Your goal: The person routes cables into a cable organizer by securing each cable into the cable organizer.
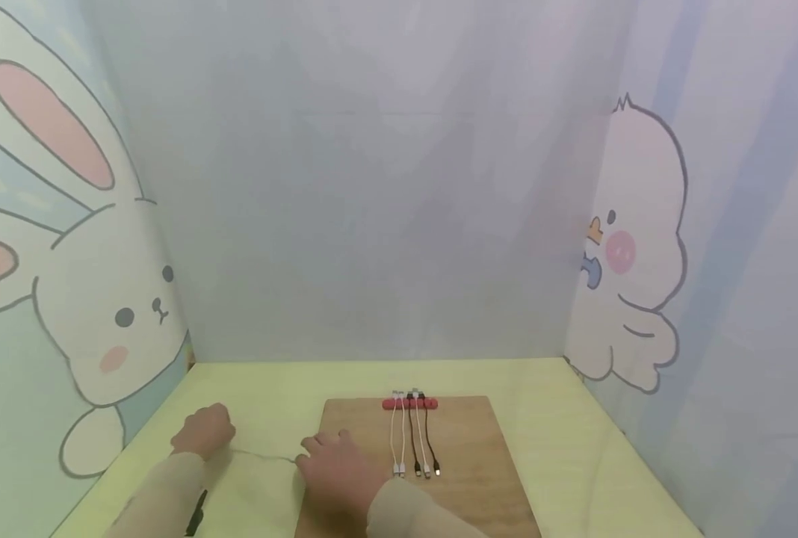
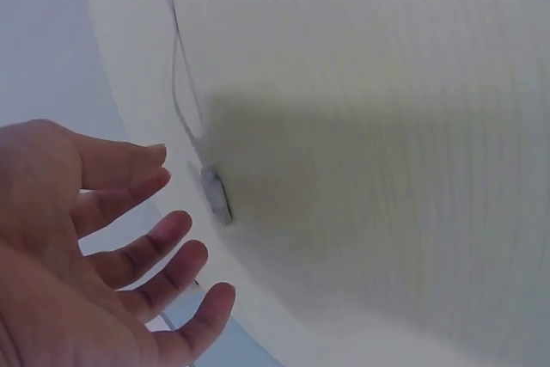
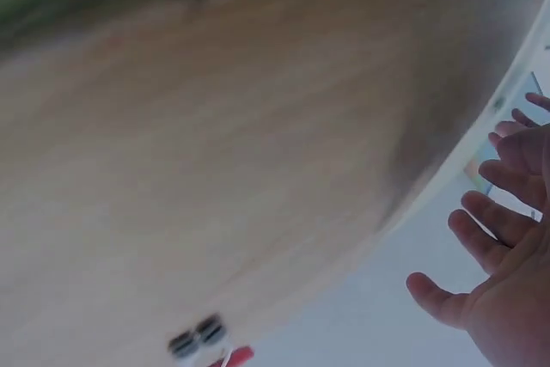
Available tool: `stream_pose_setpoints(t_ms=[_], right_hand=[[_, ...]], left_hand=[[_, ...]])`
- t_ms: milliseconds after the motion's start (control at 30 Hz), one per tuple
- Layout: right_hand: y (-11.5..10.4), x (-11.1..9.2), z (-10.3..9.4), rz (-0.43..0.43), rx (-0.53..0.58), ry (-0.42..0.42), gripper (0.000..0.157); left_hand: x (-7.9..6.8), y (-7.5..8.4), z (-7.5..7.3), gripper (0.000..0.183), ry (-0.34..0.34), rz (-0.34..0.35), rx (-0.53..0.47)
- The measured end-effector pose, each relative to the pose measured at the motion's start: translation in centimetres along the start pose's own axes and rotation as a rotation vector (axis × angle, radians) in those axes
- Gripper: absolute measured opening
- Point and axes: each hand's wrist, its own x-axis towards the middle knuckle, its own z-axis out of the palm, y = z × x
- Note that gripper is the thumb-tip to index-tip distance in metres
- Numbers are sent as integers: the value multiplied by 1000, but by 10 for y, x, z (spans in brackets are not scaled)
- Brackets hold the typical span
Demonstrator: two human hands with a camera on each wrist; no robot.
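Observation:
A thin white cable [image 1: 262, 455] lies on the table between my two hands. In the left wrist view its plug [image 2: 216, 195] rests on the surface just past the fingertips. My left hand [image 1: 204, 431] hovers beside that plug with loosely bent fingers, and nothing is between them. Over the left edge of the wooden board [image 1: 469, 441] is my right hand [image 1: 341, 471]; the right wrist view shows its fingers spread and holding nothing. At the board's far edge sits a red cable holder [image 1: 388, 404] with several white and black cables [image 1: 429, 433] laid side by side, plugs towards me.
A pale yellow table [image 1: 560, 448] surrounds the board. Grey cloth [image 1: 385, 224] closes off the back, and side walls carry a rabbit drawing [image 1: 103, 299] and a chick drawing [image 1: 641, 299]. A small dark object [image 1: 197, 514] shows beside the left sleeve.

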Motion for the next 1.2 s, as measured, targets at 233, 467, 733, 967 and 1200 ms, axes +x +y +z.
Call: stream_pose_setpoints(t_ms=[233,467,733,967,1200], right_hand=[[-19,15,9,7,129,-222,48],[-29,10,2,-18,57,-174,39],[-39,8,1,-111,9,-71,5],[-48,3,-7,-133,55,-130,22],[-55,5,-14,-153,135,-238,28]], left_hand=[[-9,-21,-6,23,-26,-10,3],[-4,-18,-4,29,4,100,19],[7,-8,6,27,-69,90,21],[6,0,8,31,-75,84,43],[6,4,10,42,-107,70,107]])
